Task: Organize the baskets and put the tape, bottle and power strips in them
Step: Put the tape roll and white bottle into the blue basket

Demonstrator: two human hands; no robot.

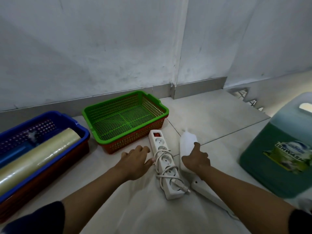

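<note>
1. Plainly the biggest thing is the jug [280,149], a green dish-wash container standing on the floor [211,119] at the right, well apart from both baskets. Full of liquid, it will likely be heavy and will slosh; I would take it by the top handle, which is cut off at the frame edge.
2. Next, the blue basket [79,130] at the left, nested in a red one, holds the roll [38,157] of clear film lying lengthwise. That roll looks stiff, smooth and a bit slippery.
3. The green basket [125,115], nested in an orange one, sits near the wall with nothing in it.
4. The strip [164,164] lies just in front of the green basket, red switch toward it, its cord [162,166] looped loosely round the body. It should be light and rigid; grasp it across the middle so the cord stays trapped and the plug cannot dangle.
5. A second strip [204,188] lies beside the first, to the right, partly blurred and partly hidden under the right arm.
6. The left hand [135,159] hovers low at the strip's left edge, fingers loosely spread, thumb at or on the cord; it grips nothing yet.
7. The right hand [196,157] lies over the second strip, fingers curled down on it. I judge it is gripping that strip, though blur hides the fingertips.
</note>
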